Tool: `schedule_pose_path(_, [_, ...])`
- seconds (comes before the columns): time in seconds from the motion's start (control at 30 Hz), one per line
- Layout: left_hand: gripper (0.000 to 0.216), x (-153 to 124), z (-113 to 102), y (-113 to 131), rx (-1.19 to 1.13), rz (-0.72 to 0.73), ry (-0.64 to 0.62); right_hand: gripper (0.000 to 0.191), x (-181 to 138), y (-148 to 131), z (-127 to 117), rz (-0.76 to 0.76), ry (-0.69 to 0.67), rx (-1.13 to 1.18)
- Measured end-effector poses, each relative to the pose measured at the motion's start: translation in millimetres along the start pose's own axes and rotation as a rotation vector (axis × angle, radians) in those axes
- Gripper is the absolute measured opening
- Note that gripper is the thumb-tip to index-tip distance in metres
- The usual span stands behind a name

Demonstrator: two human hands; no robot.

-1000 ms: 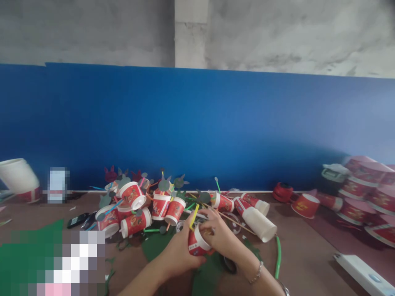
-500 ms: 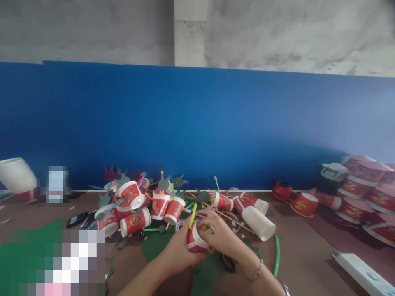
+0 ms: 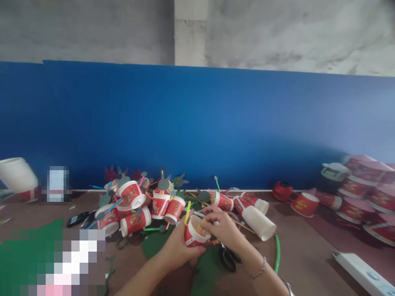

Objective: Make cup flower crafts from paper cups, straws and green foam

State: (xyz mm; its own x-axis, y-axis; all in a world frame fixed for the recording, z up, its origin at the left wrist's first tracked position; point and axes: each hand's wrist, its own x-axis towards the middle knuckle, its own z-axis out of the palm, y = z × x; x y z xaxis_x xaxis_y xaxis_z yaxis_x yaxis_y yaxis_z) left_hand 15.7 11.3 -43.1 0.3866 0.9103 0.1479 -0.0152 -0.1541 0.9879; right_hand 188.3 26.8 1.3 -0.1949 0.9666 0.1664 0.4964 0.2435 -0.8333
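In the middle of the head view, my left hand [image 3: 176,249] is wrapped round a red paper cup [image 3: 191,238] with a white rim. The cup's mouth tilts up towards me. A yellow straw [image 3: 188,212] stands up at the cup's left edge. The fingers of my right hand [image 3: 219,225] are pinched at the mouth, on a yellow straw piece [image 3: 201,224] inside; whether it joins the upright part cannot be seen. Black-handled scissors [image 3: 228,260] lie under my right wrist, partly hidden by it.
Behind my hands lies a pile of red paper cups [image 3: 135,222] with straws and paper animal shapes. A stack of white cups [image 3: 259,222] lies to the right, near a green tube [image 3: 277,255]. Larger red tubs [image 3: 354,209] and a white power strip [image 3: 364,271] are farther right.
The cup has tipped so more of its inside shows. My right hand has moved slightly up and right, its fingertips still at the mouth. More of the scissors is visible.
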Motion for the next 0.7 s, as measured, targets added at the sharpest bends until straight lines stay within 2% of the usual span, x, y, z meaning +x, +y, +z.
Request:
schedule_pose_path(0.17, [0.091,0.0,-3.1,0.0,0.042,-0.006,-0.015,0.016,-3.8,-5.3,3.7,-0.121,0.011,-0.011])
schedule_pose_path(0.27, [0.085,-0.1,-2.6,0.0,0.029,0.002,-0.034,0.02,-5.3,-3.4,6.0,-0.096,-0.024,-0.037])
schedule_pose_path(0.4, [0.08,0.6,-1.1,2.9,-0.039,-0.001,-0.029,0.021,-4.0,-0.8,8.6,-0.04,0.01,0.024])
schedule_pose_path(0.57, [0.07,2.9,-2.9,8.9,-0.058,-0.108,0.166,0.044,0.1,-1.4,3.2,0.049,0.169,0.306])
schedule_pose_path(0.7, [0.065,6.5,-7.7,9.1,-0.203,-0.161,0.281,0.044,2.4,1.5,-1.3,0.1,0.229,0.311])
